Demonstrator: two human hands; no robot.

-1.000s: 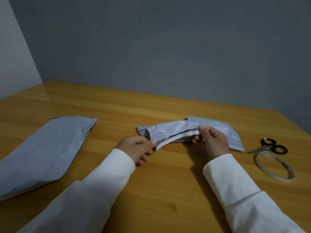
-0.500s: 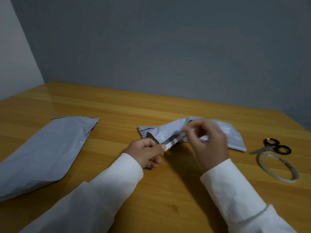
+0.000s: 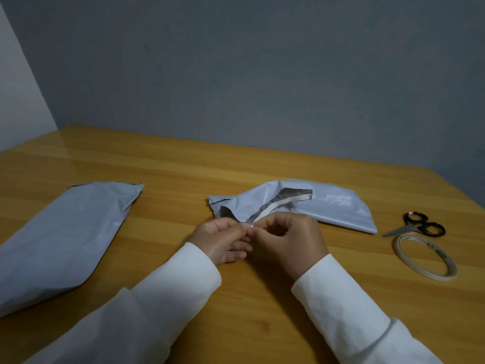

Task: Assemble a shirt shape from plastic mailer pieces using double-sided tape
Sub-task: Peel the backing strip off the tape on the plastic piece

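A small grey mailer piece (image 3: 252, 200) lies crumpled at the table's centre, its dark inner side showing along one folded edge. A white tape strip (image 3: 278, 206) runs along that edge. My left hand (image 3: 223, 240) pinches the near corner of the piece. My right hand (image 3: 286, 240) pinches the near end of the tape strip right beside the left fingertips. A second small mailer piece (image 3: 341, 206) lies under and behind the first, to the right. A large grey mailer piece (image 3: 65, 240) lies flat at the left.
Black-handled scissors (image 3: 417, 227) lie at the right. A roll of double-sided tape (image 3: 425, 256) lies flat just in front of them. The wooden table (image 3: 262, 311) meets a grey wall at the back.
My right hand let go of the strip's far end and came left and nearer, meeting my left hand at the strip's near end. The folded edge now lies open on the table.
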